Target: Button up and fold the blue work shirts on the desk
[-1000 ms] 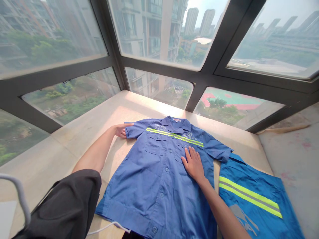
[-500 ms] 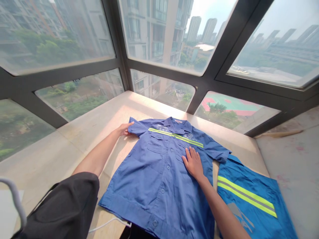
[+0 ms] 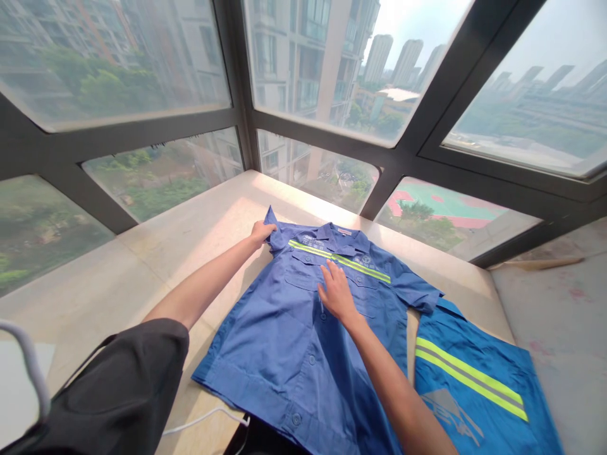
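Note:
A blue short-sleeved work shirt (image 3: 265, 341) lies front up on the pale ledge, buttoned, with a yellow-green reflective stripe across the chest and two flapped pockets. My left hand (image 3: 262, 232) pinches the end of the shirt's left-lying sleeve (image 3: 272, 220), which is lifted and folded up to a point. Over the button line, just below the chest stripe, my right hand (image 3: 337, 294) is open with fingers apart; a shadow falls below it, and I cannot tell whether it touches the cloth. The other sleeve (image 3: 415, 287) lies spread to the right.
A brighter blue garment (image 3: 467, 351) with a wide reflective band lies on the right, partly under the shirt's sleeve. The pale ledge (image 3: 199, 234) ends at framed windows (image 3: 313, 133). A white cable (image 3: 203, 417) runs near the hem, and a grey curved tube (image 3: 35, 370) stands at left.
My left hand has moved right and slightly up, bringing the sleeve end inward and folding it up. My right hand has slid left from the chest pocket to the button line.

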Available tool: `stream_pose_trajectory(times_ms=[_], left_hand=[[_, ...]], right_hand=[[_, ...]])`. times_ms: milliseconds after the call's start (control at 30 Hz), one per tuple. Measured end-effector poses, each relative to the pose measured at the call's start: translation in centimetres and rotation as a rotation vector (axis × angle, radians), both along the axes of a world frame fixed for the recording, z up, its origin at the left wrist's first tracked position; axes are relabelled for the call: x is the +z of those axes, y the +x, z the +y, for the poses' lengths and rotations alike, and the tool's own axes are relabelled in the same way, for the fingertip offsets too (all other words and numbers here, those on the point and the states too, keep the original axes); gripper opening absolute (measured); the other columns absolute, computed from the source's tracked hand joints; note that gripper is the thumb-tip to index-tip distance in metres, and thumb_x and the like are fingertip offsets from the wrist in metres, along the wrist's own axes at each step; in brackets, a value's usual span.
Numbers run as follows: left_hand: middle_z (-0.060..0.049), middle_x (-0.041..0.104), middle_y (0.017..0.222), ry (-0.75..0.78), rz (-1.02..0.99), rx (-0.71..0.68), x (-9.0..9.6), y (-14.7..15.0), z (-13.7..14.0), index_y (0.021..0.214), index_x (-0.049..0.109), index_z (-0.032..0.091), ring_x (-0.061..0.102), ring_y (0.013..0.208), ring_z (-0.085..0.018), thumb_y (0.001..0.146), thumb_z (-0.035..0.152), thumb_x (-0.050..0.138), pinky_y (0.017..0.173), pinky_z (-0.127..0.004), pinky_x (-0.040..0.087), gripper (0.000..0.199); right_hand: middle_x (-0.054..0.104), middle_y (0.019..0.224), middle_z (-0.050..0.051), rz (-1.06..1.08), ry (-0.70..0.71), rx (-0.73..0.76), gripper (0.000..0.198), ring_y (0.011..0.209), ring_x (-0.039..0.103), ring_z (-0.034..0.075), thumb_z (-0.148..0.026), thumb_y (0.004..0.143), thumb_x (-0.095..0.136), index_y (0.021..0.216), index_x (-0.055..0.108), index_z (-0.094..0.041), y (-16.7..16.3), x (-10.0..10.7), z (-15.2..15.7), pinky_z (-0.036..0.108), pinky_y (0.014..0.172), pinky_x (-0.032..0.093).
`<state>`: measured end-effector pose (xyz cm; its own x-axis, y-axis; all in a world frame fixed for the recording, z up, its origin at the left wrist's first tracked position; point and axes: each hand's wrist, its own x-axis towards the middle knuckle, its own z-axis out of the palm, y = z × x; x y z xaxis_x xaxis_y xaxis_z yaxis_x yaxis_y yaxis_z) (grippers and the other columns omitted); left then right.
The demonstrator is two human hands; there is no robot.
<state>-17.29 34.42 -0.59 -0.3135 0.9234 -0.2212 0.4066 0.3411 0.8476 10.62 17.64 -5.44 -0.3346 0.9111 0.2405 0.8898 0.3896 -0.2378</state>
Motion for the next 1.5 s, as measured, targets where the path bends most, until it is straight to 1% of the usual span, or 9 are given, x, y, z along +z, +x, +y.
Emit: stream_pose_trajectory(times_ms=[200, 333, 433, 533, 667, 933, 1233, 1367, 1500], left_hand=[[-0.009, 0.074, 0.093, 0.196, 0.185, -0.211, 2.6, 2.3, -1.7, 0.087, 0.073, 0.017, 0.067, 0.101, -0.028, 0.074, 0.023, 0.063, 0.077, -0.029, 0.049, 0.018], [-0.006, 0.075, 0.095, 0.234, 0.213, -0.482, 2.4, 5.1, -4.0, 0.079, 0.075, 0.024, 0.065, 0.108, -0.027, 0.067, 0.030, 0.074, 0.088, -0.026, 0.047, 0.014], [-0.004, 0.076, 0.093, 0.200, 0.192, -0.610, 1.4, 6.3, -4.8, 0.077, 0.075, 0.026, 0.067, 0.102, -0.026, 0.059, 0.039, 0.083, 0.089, -0.025, 0.046, 0.024], [-0.008, 0.075, 0.103, 0.161, 0.174, -0.564, 0.2, 5.8, -4.1, 0.084, 0.075, 0.023, 0.065, 0.108, -0.027, 0.069, 0.049, 0.076, 0.091, -0.028, 0.046, 0.030], [-0.015, 0.071, 0.109, 0.065, 0.148, -0.379, -1.7, 4.1, -2.1, 0.091, 0.071, 0.015, 0.060, 0.116, -0.031, 0.078, 0.042, 0.071, 0.090, -0.032, 0.046, 0.030], [-0.007, 0.065, 0.109, -0.163, -0.131, -0.297, -3.8, 5.5, 1.4, 0.116, 0.061, 0.014, 0.065, 0.090, -0.017, 0.096, 0.041, 0.058, 0.078, -0.037, 0.057, 0.033], [-0.001, 0.064, 0.075, -0.278, -0.231, -0.318, -3.4, 8.0, 5.4, 0.093, 0.065, 0.011, 0.060, 0.061, -0.011, 0.092, 0.041, 0.063, 0.057, -0.025, 0.050, 0.030], [-0.002, 0.067, 0.085, -0.273, -0.191, -0.311, -3.9, 8.0, 6.5, 0.096, 0.065, 0.012, 0.064, 0.070, -0.012, 0.093, 0.036, 0.063, 0.064, -0.028, 0.055, 0.025], [-0.006, 0.066, 0.109, -0.244, -0.166, -0.275, -4.8, 7.8, 7.2, 0.114, 0.063, 0.013, 0.066, 0.091, -0.019, 0.094, 0.037, 0.062, 0.077, -0.036, 0.058, 0.031]], right_hand=[[0.048, 0.148, 0.019, 0.100, -0.211, 0.140, 0.052, 0.138, 0.041, 0.032, -0.019, 0.087, 0.058, 0.138, 0.052, -0.015, -7.0, -0.8, 4.4, 0.053, 0.113, 0.033], [0.055, 0.142, 0.014, 0.124, -0.239, 0.141, 0.038, 0.134, 0.046, 0.031, -0.017, 0.085, 0.058, 0.123, 0.065, -0.018, -7.4, -1.7, 4.9, 0.051, 0.111, 0.034], [0.069, 0.119, 0.011, 0.185, -0.206, 0.056, 0.033, 0.116, 0.059, 0.027, -0.011, 0.084, 0.051, 0.109, 0.072, -0.019, -6.1, -1.7, 4.6, 0.040, 0.103, 0.042], [0.074, 0.098, 0.009, 0.201, -0.194, -0.010, 0.036, 0.095, 0.065, 0.024, -0.005, 0.079, 0.045, 0.092, 0.075, -0.019, -3.9, -1.4, 4.2, 0.032, 0.087, 0.048], [0.073, 0.084, 0.006, 0.218, -0.164, -0.077, 0.037, 0.084, 0.064, 0.022, -0.005, 0.079, 0.041, 0.080, 0.074, -0.020, -1.6, -0.9, 3.9, 0.030, 0.080, 0.047], [0.062, 0.123, 0.014, 0.339, 0.003, -0.135, 0.047, 0.118, 0.053, 0.027, -0.010, 0.081, 0.044, 0.123, 0.062, -0.015, -2.2, -1.5, 6.8, 0.040, 0.105, 0.041], [0.060, 0.134, 0.017, 0.421, 0.014, -0.149, 0.049, 0.123, 0.053, 0.029, -0.029, 0.092, 0.048, 0.138, 0.052, -0.015, -1.3, -5.8, 7.1, 0.046, 0.106, 0.041], [0.064, 0.127, 0.016, 0.440, -0.023, -0.251, 0.055, 0.116, 0.057, 0.031, -0.032, 0.089, 0.054, 0.141, 0.050, -0.015, -1.6, -6.0, 8.1, 0.045, 0.101, 0.044], [0.070, 0.107, 0.011, 0.501, -0.135, -0.309, 0.046, 0.093, 0.063, 0.027, -0.025, 0.081, 0.056, 0.125, 0.063, -0.017, -1.5, -5.6, 10.1, 0.039, 0.089, 0.049]])
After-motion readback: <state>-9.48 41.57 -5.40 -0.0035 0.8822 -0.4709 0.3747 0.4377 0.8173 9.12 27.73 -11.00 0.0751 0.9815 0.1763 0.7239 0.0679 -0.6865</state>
